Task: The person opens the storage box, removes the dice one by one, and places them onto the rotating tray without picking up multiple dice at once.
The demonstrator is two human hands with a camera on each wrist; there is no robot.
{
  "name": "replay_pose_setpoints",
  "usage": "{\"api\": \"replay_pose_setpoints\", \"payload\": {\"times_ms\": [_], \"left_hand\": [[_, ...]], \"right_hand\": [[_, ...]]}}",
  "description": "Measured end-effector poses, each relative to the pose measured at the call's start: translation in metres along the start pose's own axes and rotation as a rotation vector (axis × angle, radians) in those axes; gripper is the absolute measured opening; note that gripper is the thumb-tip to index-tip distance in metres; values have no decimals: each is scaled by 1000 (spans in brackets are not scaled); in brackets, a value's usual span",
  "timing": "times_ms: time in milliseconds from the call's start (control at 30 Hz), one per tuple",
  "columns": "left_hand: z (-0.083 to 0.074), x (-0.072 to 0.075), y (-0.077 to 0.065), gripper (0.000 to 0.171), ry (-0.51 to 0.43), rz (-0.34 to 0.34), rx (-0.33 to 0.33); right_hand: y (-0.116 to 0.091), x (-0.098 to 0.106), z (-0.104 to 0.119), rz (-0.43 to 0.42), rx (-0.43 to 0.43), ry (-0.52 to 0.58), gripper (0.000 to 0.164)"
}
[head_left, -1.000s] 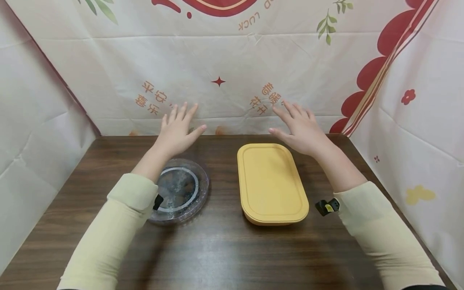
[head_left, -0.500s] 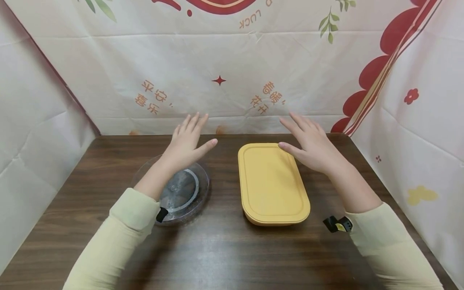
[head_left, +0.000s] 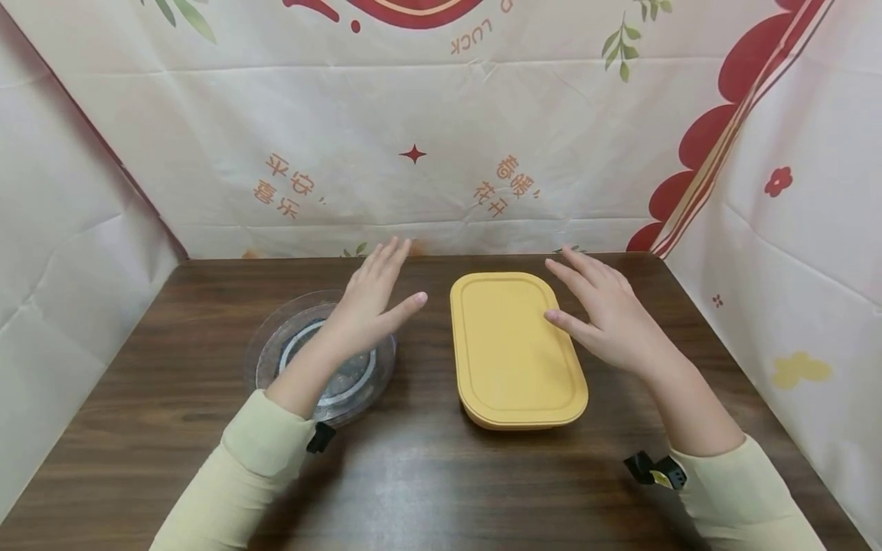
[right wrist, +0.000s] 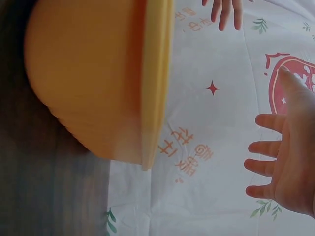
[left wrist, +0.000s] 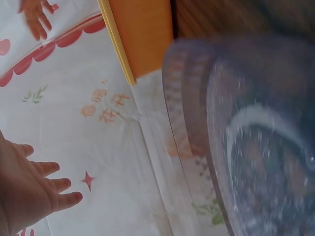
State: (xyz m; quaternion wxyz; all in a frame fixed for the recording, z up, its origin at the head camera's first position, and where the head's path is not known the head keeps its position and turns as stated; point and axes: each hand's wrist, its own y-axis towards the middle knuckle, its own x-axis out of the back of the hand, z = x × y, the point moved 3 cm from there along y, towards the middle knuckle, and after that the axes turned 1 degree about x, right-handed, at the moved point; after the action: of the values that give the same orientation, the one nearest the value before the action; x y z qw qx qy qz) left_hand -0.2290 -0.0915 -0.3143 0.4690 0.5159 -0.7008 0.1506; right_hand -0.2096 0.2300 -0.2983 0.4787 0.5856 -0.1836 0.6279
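While nothing is grasped by the left hand [head_left: 367, 303] or right hand [head_left: 608, 317], a yellow box [head_left: 517, 356] is seen

Lidded and round-cornered, it is set at three o'clock from a clear container [head_left: 353, 376] that is partly screened by the left arm [head_left: 237, 463]; at twelve o'clock, printed cloth [head_left: 386, 107] is hung.

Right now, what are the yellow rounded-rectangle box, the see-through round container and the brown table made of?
The box is probably matte plastic: smooth, evenly coloured, barely shiny. Its lid may be silicone. The container looks like glossy plastic, maybe glass: it's see-through with pale highlights. The table looks like wood or wood-look laminate, with dark grain streaks and a soft shine.
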Motion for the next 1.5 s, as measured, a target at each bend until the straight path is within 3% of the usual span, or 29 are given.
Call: {"api": "replay_pose_setpoints", "payload": {"times_ms": [367, 667, 1033, 1267, 1500], "left_hand": [[-19, -29, -18, 78, -231, 45, 10], [-26, -49, -35, 73, -451, 84, 50], [-27, -70, -44, 78, -463, 132, 70], [-23, -78, -47, 91, -459, 200, 134], [-14, -88, -48, 100, -546, 233, 175]], "right_hand": [[-27, -11, 6, -11, 11, 54, 70], [-50, -25, 11, -12, 27, 93, 73], [-63, -35, 19, 8, 76, 62, 72], [-65, -41, 22, 43, 108, 59, 70], [-70, -45, 24, 72, 135, 45, 69]]}}
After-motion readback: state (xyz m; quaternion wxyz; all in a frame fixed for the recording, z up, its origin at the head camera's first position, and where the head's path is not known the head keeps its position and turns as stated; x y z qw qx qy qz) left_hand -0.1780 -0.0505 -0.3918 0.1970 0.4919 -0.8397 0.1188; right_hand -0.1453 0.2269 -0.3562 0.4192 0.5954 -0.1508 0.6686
